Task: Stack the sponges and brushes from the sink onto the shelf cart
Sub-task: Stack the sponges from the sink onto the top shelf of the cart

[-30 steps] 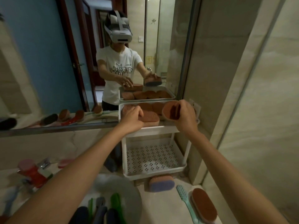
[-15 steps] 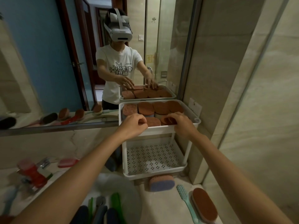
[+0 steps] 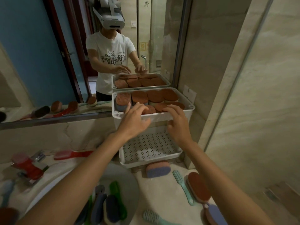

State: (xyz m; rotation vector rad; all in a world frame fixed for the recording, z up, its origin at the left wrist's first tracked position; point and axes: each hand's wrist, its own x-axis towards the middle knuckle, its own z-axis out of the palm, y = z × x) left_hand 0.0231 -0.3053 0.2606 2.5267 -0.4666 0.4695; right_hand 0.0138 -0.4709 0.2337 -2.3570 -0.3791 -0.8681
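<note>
Holding nothing, my left hand [image 3: 134, 121] and right hand [image 3: 178, 123] sit at centre frame, fingers spread loosely over the front rim of the cart [image 3: 160, 118]. Just above them, sponges [image 3: 154, 96] fill its top tray. A lone sponge [image 3: 158, 170] lies on the counter [image 3: 154, 194] below the cart; brushes [image 3: 112, 207] lie in the sink [image 3: 129, 181], bottom centre.

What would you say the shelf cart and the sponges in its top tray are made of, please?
The shelf cart looks like white moulded plastic, slightly glossy: smooth rounded rims, a punched hole pattern in its lower tray. The sponges seem to be foam, blue or pale, topped with a coarse reddish-brown scouring layer; the grain shows on the leftmost one.
</note>
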